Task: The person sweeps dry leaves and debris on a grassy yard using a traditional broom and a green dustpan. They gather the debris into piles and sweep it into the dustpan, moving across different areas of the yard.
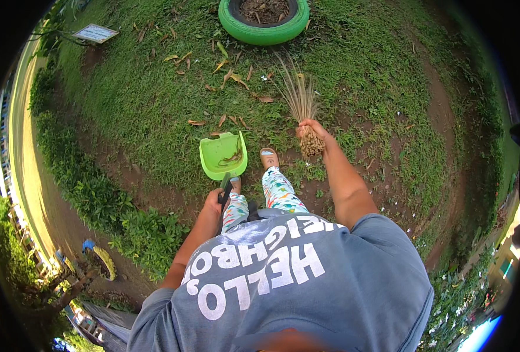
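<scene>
My right hand (314,130) is wrapped round a stick broom (302,100), near the blunt end of its bundled sticks. The thin bristle tips fan out ahead over the grass, towards the tyre planter. My left hand (215,200) grips the dark handle of a bright green dustpan (214,171). The pan rests on the ground just in front of my left foot, its open side facing away from me. A few brown dry leaves (234,157) lie inside it. More fallen leaves (236,80) are scattered on the grass beyond the pan.
A green-painted tyre planter (266,36) filled with soil stands ahead. A small white sign (95,33) is at the far left. Low hedge plants (104,202) border the left side, and bare soil (439,117) runs along the right. My feet stand behind the dustpan.
</scene>
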`<state>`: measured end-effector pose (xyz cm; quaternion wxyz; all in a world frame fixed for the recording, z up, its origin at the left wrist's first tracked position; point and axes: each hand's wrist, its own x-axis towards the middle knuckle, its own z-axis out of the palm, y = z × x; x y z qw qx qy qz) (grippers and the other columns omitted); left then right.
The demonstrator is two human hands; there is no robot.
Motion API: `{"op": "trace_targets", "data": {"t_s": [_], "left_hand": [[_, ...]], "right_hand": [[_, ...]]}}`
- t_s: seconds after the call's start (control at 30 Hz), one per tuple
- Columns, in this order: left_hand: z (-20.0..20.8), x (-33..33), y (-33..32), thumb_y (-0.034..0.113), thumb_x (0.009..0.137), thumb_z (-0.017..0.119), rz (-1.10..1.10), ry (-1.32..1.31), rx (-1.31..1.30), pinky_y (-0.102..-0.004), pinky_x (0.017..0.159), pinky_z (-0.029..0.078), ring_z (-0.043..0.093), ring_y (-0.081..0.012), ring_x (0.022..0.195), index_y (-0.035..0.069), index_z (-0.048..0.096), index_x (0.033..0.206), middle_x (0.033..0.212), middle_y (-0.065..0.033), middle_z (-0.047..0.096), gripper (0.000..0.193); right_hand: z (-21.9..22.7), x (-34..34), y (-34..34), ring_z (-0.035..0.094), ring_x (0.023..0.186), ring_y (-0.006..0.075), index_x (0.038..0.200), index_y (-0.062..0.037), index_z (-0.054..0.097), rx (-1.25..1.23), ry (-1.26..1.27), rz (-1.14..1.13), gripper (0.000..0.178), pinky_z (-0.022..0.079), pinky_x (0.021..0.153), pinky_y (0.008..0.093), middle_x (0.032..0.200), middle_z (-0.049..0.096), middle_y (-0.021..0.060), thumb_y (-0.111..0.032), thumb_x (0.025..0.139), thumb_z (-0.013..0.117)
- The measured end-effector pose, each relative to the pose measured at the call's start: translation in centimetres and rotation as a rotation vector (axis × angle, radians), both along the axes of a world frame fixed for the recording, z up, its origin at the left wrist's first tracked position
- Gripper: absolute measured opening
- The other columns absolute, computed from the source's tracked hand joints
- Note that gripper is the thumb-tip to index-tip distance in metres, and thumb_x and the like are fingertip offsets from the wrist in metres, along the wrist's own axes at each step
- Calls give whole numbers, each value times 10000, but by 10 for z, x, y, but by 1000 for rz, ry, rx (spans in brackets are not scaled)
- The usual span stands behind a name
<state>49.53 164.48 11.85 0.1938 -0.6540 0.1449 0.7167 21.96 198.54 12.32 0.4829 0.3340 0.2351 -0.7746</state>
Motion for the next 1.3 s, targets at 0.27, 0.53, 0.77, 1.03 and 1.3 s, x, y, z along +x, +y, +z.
{"op": "trace_targets", "data": {"t_s": [0.27, 0.53, 0.77, 1.03, 1.3], "left_hand": [[12, -22, 12, 39, 870, 412, 260, -49, -75, -251, 396, 312, 351, -143, 447, 43, 364, 796, 575, -35, 340, 88], [23, -10, 16, 68, 880, 418, 447, 2, 33, -255, 419, 341, 383, -149, 480, 27, 354, 835, 618, -46, 362, 88], [10, 0, 10, 88, 892, 427, 472, -3, 4, -263, 416, 365, 394, -154, 472, 13, 372, 863, 620, -45, 375, 97], [18, 16, 16, 73, 885, 424, 546, -2, -86, -245, 414, 383, 426, -158, 486, 23, 377, 876, 646, -62, 405, 69], [11, 58, 9, 50, 881, 399, 730, 41, -22, -248, 415, 385, 412, -152, 482, 15, 346, 891, 662, -64, 385, 65]], "right_hand": [[72, 41, 82, 507, 541, 114, 787, -73, 423, 82, 112, -31, 73, 475, 466, 264, 693, 511, 71, -67, 805, 493], [-3, -68, -6, 531, 535, 143, 731, -71, 481, 339, 223, 345, 95, 484, 493, 293, 615, 528, 38, -84, 824, 469], [37, 3, 45, 495, 517, 107, 734, -74, 415, 78, 261, 188, 118, 487, 477, 261, 654, 501, 46, -64, 834, 478], [2, 34, -45, 594, 652, 260, 785, -30, 528, 657, -56, 112, 150, 511, 598, 432, 691, 570, 106, -162, 715, 533], [25, -15, -137, 465, 559, 116, 709, -67, 420, -463, -189, 21, 125, 456, 568, 254, 633, 447, 21, -130, 777, 504]]}}
